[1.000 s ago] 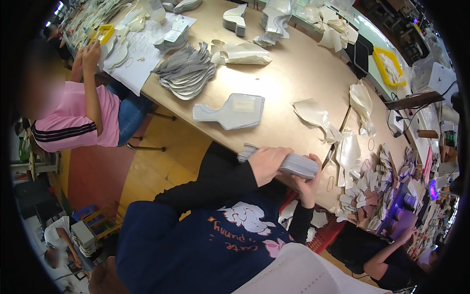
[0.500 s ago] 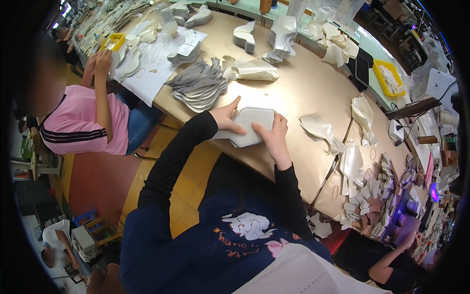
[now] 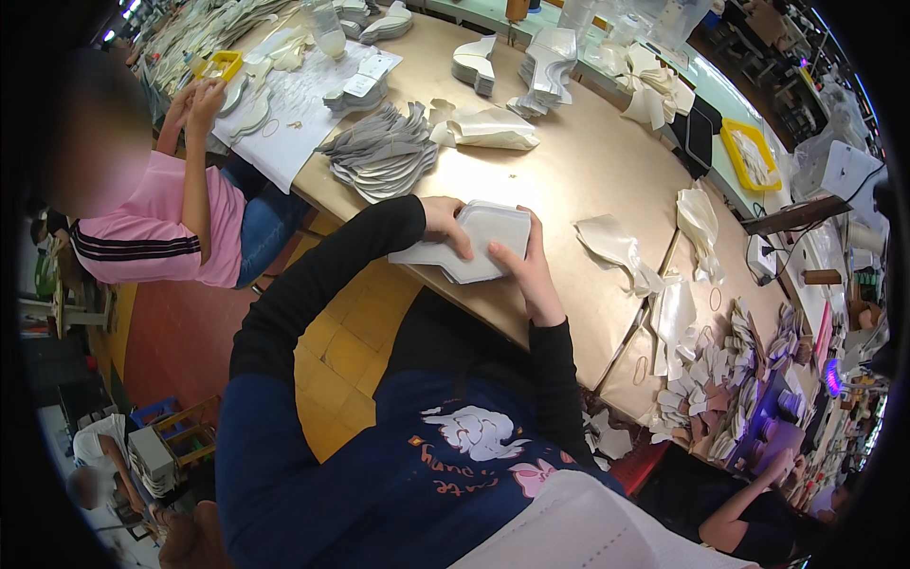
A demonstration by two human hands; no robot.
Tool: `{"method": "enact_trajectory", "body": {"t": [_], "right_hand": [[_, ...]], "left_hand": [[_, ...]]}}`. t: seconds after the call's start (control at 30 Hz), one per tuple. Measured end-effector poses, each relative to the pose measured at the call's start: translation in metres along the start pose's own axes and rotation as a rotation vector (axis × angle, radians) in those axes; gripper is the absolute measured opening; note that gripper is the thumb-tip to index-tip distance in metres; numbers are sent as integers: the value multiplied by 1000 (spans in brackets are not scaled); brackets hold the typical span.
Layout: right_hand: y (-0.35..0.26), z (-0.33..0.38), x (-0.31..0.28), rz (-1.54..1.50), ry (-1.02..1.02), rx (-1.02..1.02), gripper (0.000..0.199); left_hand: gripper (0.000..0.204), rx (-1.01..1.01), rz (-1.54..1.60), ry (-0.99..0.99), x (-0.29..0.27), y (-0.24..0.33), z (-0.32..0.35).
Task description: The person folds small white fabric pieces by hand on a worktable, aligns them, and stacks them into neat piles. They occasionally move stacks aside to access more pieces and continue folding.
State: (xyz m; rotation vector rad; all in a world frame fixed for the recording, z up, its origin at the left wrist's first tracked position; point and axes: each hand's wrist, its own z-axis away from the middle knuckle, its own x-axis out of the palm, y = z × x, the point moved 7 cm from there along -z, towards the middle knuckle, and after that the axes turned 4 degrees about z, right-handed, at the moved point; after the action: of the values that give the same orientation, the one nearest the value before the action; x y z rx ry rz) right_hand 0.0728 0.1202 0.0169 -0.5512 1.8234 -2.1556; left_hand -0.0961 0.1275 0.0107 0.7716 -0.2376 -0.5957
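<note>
A stack of pale grey cut pieces, shaped like shoe-upper parts, is held at the table's near edge. My left hand grips its left side, thumb on top and fingers hidden behind. On the right side my right hand wraps round the stack, its thumb lying on the top piece. The narrower left end of the stack sticks out past the table edge. Just beyond my left hand lies a fanned heap of grey pieces. Behind that is a crumpled cream piece.
Neat stacks of pieces stand at the back of the brown table. Loose cream pieces lie to the right, near a table seam. A yellow tray sits at the far right. A person in pink works at the left.
My left hand has curled more tightly round the stack, its fingers going from stretched out to folded behind it. The stack's left end now shows further out to the left.
</note>
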Motion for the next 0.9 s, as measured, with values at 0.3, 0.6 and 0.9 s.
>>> {"method": "enact_trajectory", "body": {"t": [0.3,0.6,0.9], "right_hand": [[3,31,-8,79,-233,-140,126],[-7,39,-12,-149,82,-245,88],[3,50,-22,-68,125,-130,66]], "left_hand": [[120,489,-598,539,47,-2,37],[113,687,-894,701,100,16,67],[104,677,-781,746,98,18,68]]}}
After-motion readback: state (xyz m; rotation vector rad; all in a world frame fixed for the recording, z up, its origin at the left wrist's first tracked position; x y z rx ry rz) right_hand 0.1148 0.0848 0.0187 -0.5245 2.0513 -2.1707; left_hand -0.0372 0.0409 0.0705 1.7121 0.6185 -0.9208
